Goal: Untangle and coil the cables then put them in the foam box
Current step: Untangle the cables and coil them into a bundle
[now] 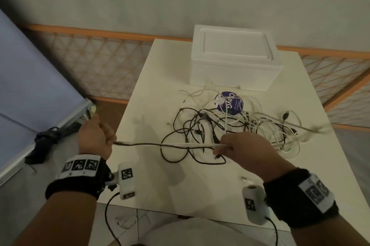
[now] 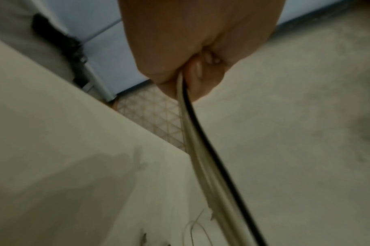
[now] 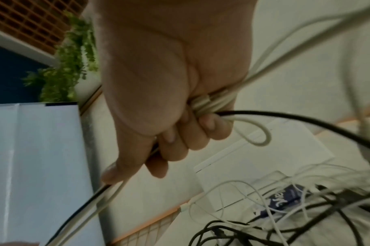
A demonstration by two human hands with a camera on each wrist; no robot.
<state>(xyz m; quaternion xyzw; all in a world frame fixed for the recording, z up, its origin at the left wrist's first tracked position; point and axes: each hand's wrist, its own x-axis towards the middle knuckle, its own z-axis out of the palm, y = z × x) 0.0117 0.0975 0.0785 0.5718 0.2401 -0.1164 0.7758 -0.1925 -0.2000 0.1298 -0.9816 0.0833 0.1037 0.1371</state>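
A loose tangle of black and white cables (image 1: 230,129) is spread on the surface just before the lidded white foam box (image 1: 234,59), several strands being stretched taut leftward.

I'm seeing bare forearms, each wearing a black wristband (image 1: 78,175) behind the fingers, carrying white strips of square black-and-white markers; a white camera pod (image 1: 126,180) with black cable is hanging beneath each.
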